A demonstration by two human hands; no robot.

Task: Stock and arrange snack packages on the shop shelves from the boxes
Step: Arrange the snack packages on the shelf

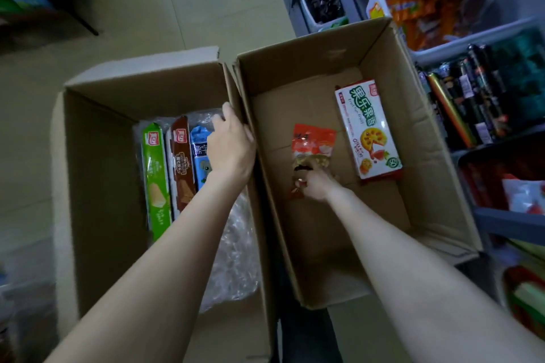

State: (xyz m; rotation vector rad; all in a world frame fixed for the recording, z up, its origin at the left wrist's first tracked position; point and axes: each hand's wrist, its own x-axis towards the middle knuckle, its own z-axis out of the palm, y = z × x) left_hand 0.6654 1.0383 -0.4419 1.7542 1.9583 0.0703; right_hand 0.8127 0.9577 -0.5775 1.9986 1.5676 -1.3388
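Two open cardboard boxes stand on the floor. In the left box (97, 174) lie a green biscuit pack (155, 180), a brown wafer pack (182, 162) and a blue pack (200, 147), partly under clear plastic wrap. My left hand (231, 147) reaches into this box, its fingers curled on the clear wrap beside the blue pack. In the right box (309, 68) an orange-red snack bag (312, 144) lies on the bottom; my right hand (314, 184) pinches its near end. A white fruit biscuit carton (368, 130) lies to the right of the bag.
Grey shop shelves (501, 221) run along the right, with white bins of orange snack bags (436, 6), dark tube packs (469, 97) and red packs below. Crumpled clear plastic (236, 259) fills the left box's near side. Pale tiled floor (177, 3) lies beyond the boxes.
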